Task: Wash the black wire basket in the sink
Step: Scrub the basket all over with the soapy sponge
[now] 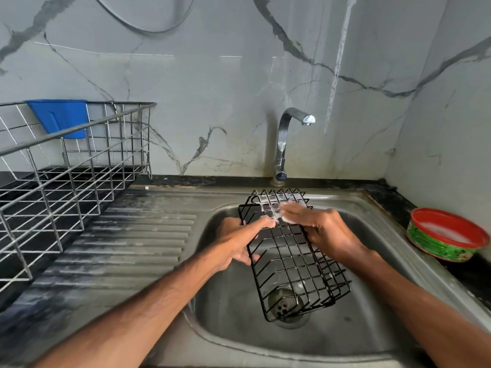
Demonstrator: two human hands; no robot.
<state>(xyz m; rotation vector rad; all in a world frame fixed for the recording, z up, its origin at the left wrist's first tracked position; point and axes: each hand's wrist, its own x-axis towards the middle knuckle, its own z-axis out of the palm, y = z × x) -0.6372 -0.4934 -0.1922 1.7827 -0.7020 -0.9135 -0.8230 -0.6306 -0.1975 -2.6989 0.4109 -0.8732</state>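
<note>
The black wire basket [292, 264] hangs tilted over the steel sink [233, 309], its lower end above the drain. My left hand [236, 240] grips its left edge, fingers curled round the wire. My right hand [318, 229] lies over the upper right part of the basket, its soapy fingers pressing what looks like a white scrubber against the wires. White foam covers the basket's upper end. The right palm is hidden.
A chrome tap [285, 144] stands behind the sink, with no water running. A steel dish rack [66, 181] holding a blue cup [59, 118] sits on the drainboard at left. A red-rimmed green soap tub [446, 235] stands on the right counter.
</note>
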